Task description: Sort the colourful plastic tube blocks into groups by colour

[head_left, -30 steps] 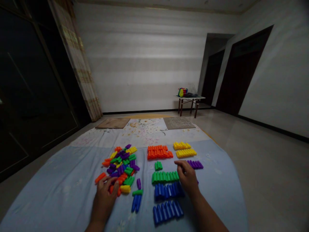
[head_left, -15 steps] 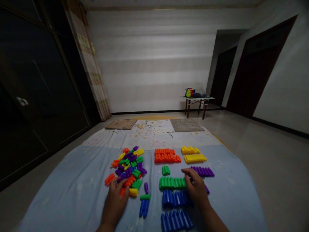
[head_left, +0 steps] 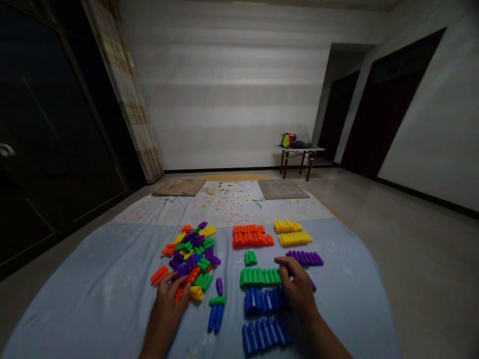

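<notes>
My left hand (head_left: 170, 298) is at the near edge of a mixed pile of coloured plastic pieces (head_left: 194, 249), its fingers apart around an orange piece (head_left: 179, 294). Over the right end of the green row (head_left: 260, 277) and the upper blue row (head_left: 264, 300) is my right hand (head_left: 297, 286), fingers curled; anything in its grasp is hidden. A second blue row (head_left: 265, 335) lies nearest me. Orange rows (head_left: 252, 237), yellow rows (head_left: 294, 238), a small green group (head_left: 250, 258) and a purple row (head_left: 305, 258) lie farther back.
Between the pile and the rows lie a purple piece (head_left: 219, 286), a green one (head_left: 217, 300) and blue ones (head_left: 216, 318). Two mats (head_left: 179, 188) (head_left: 283, 189) rest at the cloth's far edge. A small table (head_left: 299, 148) stands beyond.
The whole view has shifted slightly, so everything appears a little farther left. Both hands stay at nearly the same places relative to the pieces.
</notes>
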Available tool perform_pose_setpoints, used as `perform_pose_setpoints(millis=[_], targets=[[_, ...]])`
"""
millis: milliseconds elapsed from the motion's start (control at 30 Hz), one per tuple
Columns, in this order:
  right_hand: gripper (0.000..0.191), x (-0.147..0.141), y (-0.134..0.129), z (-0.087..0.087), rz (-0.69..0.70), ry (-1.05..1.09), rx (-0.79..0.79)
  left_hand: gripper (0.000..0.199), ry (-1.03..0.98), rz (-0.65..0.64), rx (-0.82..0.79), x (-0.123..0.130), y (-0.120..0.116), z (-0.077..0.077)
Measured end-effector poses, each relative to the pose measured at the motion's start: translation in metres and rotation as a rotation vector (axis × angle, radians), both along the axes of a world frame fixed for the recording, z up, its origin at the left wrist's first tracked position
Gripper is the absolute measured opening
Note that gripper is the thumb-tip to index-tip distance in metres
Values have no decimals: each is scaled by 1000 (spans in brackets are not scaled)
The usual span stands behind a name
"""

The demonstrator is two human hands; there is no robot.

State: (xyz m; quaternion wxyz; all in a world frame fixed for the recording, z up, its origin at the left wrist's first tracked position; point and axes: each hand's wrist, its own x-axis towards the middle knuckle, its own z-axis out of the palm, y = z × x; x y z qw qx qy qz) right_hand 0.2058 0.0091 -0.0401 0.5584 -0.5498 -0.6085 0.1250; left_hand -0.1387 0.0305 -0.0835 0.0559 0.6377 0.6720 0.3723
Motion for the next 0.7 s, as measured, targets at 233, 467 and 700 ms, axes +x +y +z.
perform_pose_setpoints(millis=[233, 467, 700], targets=[[23, 2, 1, -1, -14, 15, -10, 54, -70, -4, -29, -3, 3, -2], [23, 2, 3, -2, -24, 47, -32, 54, -76, 7, 2, -10, 11, -6], [22, 3, 5, -6, -36, 73, -46, 57, -159, 21, 20, -14, 13, -2]])
